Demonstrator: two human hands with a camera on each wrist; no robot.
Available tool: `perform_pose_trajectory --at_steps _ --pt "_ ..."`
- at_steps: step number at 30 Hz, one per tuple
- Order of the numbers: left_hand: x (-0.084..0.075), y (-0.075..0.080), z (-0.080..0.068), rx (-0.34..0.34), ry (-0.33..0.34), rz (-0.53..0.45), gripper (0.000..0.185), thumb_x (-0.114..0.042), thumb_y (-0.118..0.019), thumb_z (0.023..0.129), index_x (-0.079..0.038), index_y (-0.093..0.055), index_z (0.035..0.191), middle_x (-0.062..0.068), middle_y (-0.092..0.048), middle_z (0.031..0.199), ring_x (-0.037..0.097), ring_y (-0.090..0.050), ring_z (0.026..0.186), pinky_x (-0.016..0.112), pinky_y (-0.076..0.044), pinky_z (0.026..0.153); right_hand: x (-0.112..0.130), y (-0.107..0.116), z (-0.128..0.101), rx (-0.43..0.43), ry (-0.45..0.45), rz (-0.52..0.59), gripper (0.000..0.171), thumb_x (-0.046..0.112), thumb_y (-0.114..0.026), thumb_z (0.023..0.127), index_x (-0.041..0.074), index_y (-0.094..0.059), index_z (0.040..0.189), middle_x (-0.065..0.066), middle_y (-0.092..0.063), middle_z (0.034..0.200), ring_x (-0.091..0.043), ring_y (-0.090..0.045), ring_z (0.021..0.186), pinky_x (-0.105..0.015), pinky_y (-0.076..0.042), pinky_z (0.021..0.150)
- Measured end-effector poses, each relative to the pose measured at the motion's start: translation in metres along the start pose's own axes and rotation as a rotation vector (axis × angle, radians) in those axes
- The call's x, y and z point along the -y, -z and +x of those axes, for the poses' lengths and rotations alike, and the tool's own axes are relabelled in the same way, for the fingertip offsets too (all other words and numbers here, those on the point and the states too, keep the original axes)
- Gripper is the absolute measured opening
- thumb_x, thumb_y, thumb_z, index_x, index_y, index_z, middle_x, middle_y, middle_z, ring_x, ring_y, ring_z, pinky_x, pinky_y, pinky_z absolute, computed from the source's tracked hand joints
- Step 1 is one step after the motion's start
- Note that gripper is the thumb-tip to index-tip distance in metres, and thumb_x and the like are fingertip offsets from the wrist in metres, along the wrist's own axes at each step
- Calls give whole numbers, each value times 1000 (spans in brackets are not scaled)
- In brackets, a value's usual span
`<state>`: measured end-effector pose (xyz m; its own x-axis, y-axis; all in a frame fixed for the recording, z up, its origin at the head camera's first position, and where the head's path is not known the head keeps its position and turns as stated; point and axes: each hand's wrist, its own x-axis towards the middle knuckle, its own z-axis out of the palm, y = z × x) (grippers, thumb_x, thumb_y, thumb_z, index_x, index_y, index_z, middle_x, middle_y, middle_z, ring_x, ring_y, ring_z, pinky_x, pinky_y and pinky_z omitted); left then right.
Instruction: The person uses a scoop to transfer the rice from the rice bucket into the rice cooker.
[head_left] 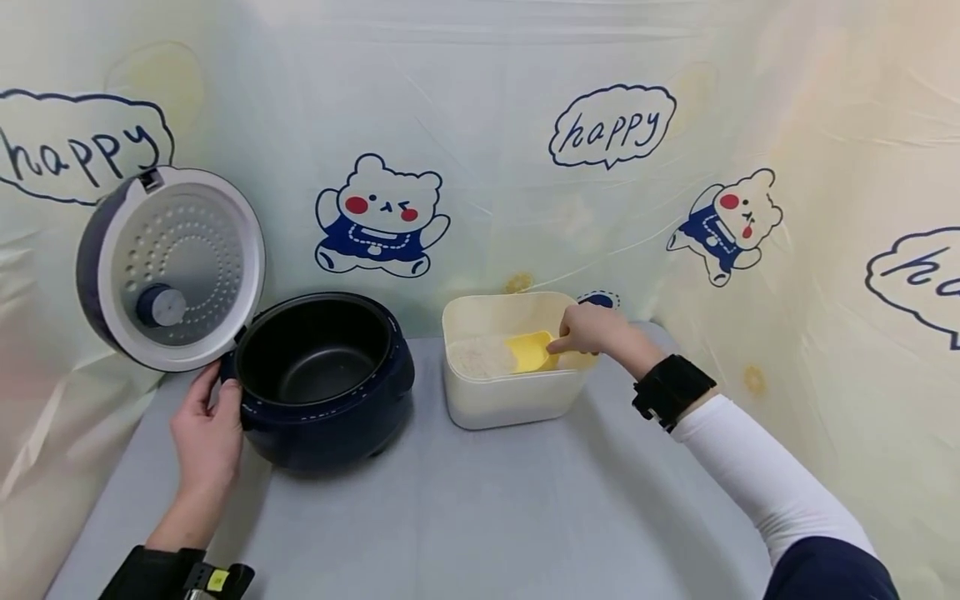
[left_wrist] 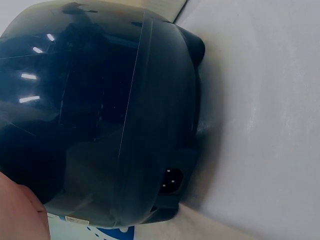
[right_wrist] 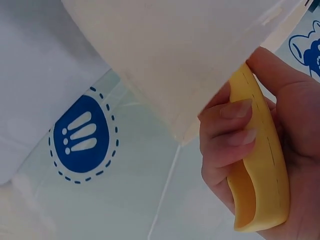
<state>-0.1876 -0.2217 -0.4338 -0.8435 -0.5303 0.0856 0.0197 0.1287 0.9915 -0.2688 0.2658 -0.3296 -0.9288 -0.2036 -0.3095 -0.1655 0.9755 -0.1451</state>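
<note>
A dark blue rice cooker stands on the grey table with its lid swung up and its black inner pot bare. My left hand rests flat against the cooker's left side, fingers straight; the left wrist view is filled by the glossy dark cooker body. To its right a cream plastic bin holds white rice. My right hand reaches into the bin and grips the handle of a yellow scoop, whose bowl lies in the rice. The right wrist view shows fingers curled round the yellow scoop handle beside the cream bin wall.
The grey table stretches toward me in front of both vessels. A pale printed plastic sheet with bears and "happy" bubbles hangs close behind and wraps both sides. The cooker's power socket faces the tabletop side.
</note>
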Motion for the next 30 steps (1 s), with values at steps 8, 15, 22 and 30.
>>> perform_pose_trajectory --at_steps 8,15,22,30 --pt "0 -3 -1 10 -3 -59 46 -16 -55 104 -6 -57 149 7 -53 155 -12 -62 88 5 -46 72 -3 -10 9 31 20 110 34 40 -75 96 7 -79 95 -1 -57 68 -17 -52 60 -27 -42 56" --pt "0 -2 0 -8 -26 -81 45 -14 -55 103 -5 -59 147 10 -53 154 -12 -62 84 5 -46 70 0 -15 19 52 54 176 35 40 -73 97 6 -80 93 0 -50 64 -16 -45 54 -27 -38 53" --pt "-3 -3 0 -42 -73 -48 43 -14 -56 103 -4 -62 144 7 -59 147 -11 -61 78 6 -46 69 2 -18 24 48 59 227 34 39 -74 97 6 -80 90 1 -44 60 -15 -42 51 -27 -36 52" --pt "-1 -3 -2 -12 -60 -86 44 -14 -54 104 -2 -58 147 11 -54 153 -8 -61 92 6 -46 75 4 -20 23 74 98 291 39 38 -73 97 1 -78 87 4 -31 56 -14 -36 48 -28 -31 51"
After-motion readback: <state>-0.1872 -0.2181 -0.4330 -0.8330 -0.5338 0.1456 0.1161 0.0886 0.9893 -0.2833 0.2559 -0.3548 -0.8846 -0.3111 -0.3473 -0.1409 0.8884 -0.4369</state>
